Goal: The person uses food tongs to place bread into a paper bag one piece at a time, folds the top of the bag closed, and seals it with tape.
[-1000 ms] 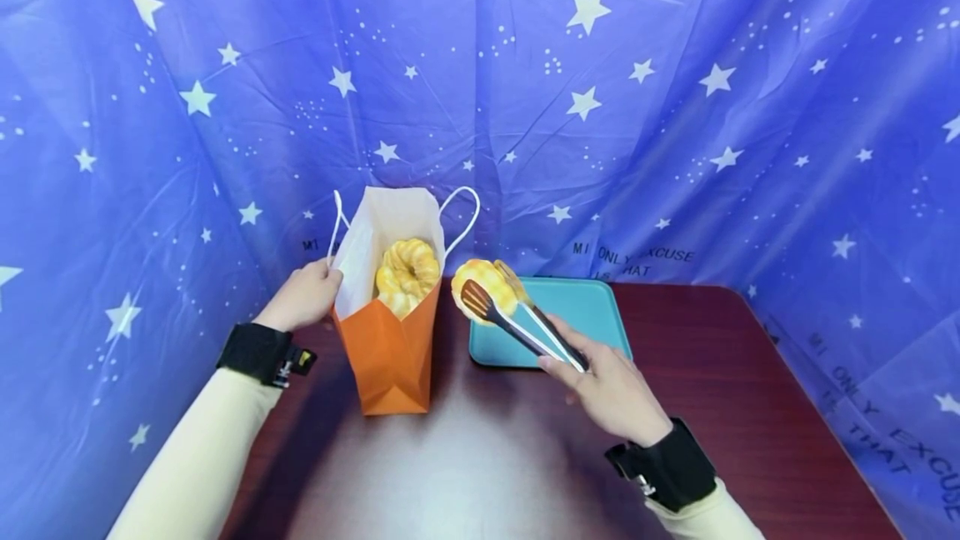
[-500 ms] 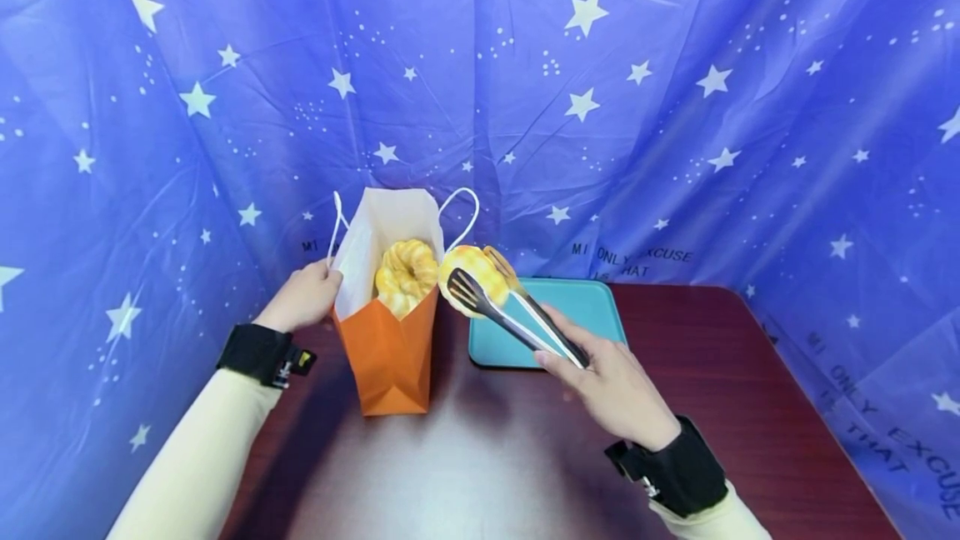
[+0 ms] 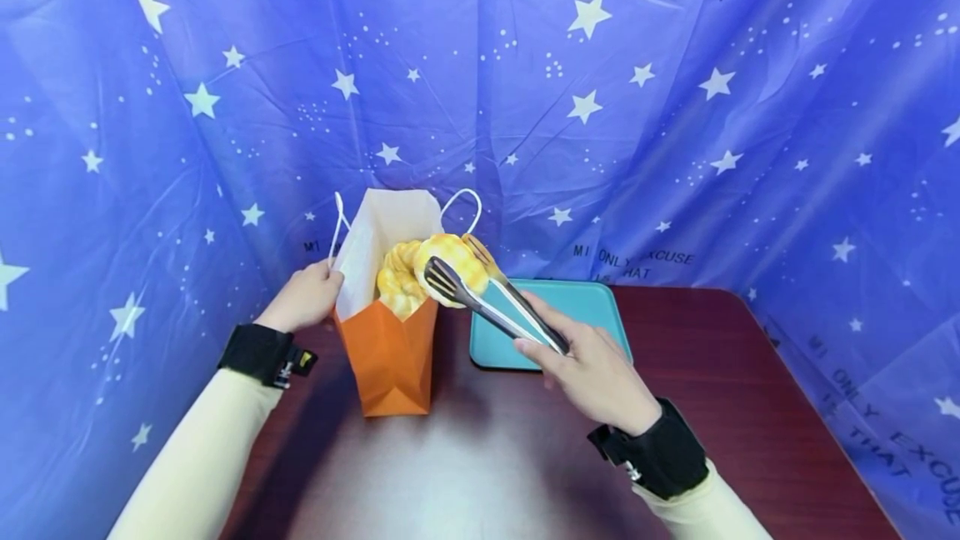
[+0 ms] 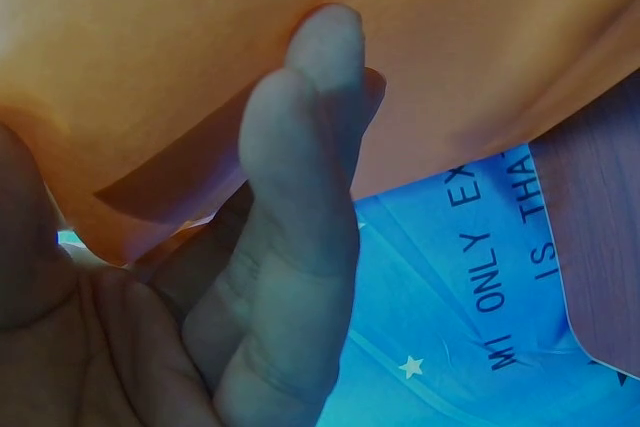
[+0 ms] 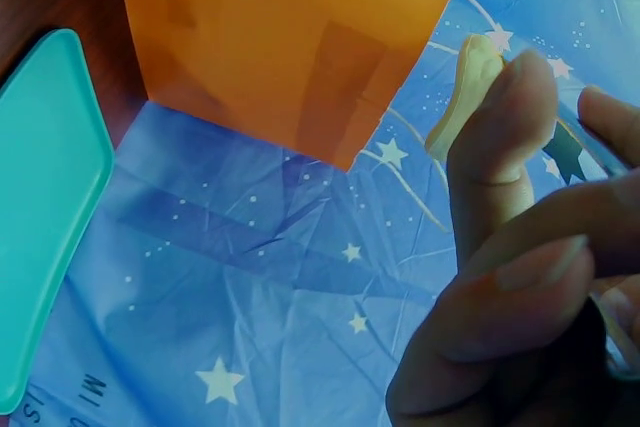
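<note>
My left hand pinches the side of an orange paper bag near its rim; in the left wrist view its fingers lie against the orange paper. Inside the upright bag, a golden twisted ring doughnut shows near the opening. My right hand grips a pair of tongs with slotted ends. Between the ends is a round yellow pastry, raised at the bag's right rim and overlapping the doughnut in the head view. In the right wrist view the fingers hide most of the tongs.
A turquoise tray lies on the dark red table to the right of the bag. White cord handles stand up from the bag. A blue curtain with stars surrounds the table at the back and sides.
My right hand has moved left and slightly up, carrying the tongs and pastry from over the tray's left end to the bag's opening. The left hand and bag have stayed put.
</note>
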The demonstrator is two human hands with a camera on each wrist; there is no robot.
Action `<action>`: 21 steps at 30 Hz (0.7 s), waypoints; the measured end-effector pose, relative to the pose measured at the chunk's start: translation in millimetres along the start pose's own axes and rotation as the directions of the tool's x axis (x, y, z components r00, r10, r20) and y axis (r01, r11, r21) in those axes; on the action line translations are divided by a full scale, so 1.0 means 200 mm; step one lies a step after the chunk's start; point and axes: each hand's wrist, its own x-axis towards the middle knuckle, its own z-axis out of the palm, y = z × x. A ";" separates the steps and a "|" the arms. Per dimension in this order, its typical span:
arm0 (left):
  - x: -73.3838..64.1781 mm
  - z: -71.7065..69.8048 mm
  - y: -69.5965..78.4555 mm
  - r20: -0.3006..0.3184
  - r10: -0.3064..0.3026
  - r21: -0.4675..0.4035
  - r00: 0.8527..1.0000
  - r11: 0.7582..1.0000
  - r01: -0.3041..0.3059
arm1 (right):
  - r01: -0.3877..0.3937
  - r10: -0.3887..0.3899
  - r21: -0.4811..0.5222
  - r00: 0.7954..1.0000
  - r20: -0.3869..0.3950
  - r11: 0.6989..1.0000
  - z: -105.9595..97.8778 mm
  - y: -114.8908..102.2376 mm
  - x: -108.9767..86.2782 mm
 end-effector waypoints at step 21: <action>-0.01 0.01 0.01 -0.013 -0.010 -0.022 1.000 1.000 0.010 | 0.052 -0.047 -0.089 0.997 0.053 0.995 0.13 -0.18 0.24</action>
